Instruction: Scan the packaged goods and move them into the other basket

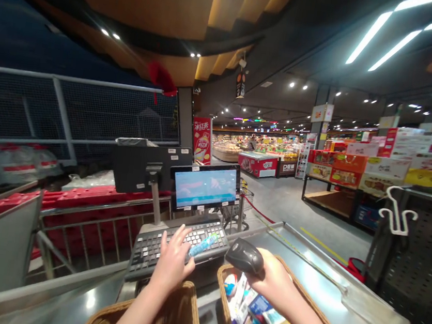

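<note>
Over the keyboard: left hand, fingers loosely spread, blue packet by its thumb, whether gripped cannot be told | right of keyboard: right hand wrapped around black scanner, above goods-filled basket | behind keyboard: lit screen

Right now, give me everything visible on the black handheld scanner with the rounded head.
The black handheld scanner with the rounded head looks like smooth plastic, with a broad, bulging top. The right hand grips it, hiding most of the handle. Its head points left in the picture, toward the black keyboard with pale keys, and it appears over the far end of the filled brown woven basket. No lit lamp or beam shows; whether it touches the basket can't be told.
</note>
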`<state>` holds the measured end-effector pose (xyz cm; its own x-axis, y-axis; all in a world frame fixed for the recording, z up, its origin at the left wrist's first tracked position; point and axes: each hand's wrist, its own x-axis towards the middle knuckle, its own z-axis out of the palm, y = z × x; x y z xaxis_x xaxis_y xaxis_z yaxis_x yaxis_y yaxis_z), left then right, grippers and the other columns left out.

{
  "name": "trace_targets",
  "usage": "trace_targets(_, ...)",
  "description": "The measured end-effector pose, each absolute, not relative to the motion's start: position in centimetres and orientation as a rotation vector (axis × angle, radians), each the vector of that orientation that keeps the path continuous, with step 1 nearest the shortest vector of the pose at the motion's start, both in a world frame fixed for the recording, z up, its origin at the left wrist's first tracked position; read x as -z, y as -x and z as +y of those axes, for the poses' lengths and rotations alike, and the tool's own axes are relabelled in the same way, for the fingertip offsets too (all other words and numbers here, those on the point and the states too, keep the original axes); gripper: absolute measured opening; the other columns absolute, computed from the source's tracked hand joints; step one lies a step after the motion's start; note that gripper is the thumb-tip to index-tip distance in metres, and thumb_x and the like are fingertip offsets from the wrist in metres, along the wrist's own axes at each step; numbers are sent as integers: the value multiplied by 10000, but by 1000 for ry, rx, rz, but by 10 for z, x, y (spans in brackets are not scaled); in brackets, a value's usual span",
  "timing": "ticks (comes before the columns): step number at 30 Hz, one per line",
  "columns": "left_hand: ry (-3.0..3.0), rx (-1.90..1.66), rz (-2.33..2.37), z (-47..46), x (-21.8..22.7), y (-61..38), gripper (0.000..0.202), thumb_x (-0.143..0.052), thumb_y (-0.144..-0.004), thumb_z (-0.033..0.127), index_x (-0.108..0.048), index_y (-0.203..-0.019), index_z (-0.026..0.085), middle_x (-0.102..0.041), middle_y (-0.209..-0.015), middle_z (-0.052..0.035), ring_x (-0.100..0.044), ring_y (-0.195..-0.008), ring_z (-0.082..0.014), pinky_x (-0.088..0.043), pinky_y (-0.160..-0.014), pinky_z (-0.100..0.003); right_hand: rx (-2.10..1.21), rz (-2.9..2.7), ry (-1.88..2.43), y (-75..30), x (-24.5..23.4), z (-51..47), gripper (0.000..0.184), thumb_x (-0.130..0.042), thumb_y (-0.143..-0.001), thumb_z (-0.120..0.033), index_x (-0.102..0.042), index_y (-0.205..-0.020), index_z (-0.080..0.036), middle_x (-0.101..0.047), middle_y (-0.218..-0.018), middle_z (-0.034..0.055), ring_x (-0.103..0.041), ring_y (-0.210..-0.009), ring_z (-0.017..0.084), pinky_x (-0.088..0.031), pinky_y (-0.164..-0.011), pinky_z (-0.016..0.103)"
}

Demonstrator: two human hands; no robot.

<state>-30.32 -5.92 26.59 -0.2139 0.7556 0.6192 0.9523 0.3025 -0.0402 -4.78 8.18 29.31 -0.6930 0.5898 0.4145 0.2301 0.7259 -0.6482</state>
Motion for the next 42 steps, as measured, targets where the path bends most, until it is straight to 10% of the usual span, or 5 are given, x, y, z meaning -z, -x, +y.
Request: trace_targets(42, 1471, 371, -2267, -187, -207, 327, 103, -544, -689, 139, -595, -752, 203, -549, -1362, -142, -372, -1370, -325, -109, -1130, -653, -851, -2559, 348, 102, -279, 5, 360, -549, -641, -75, -671, -958, -197, -693, -1014, 66, -618, -974, 238, -467, -853, 320)
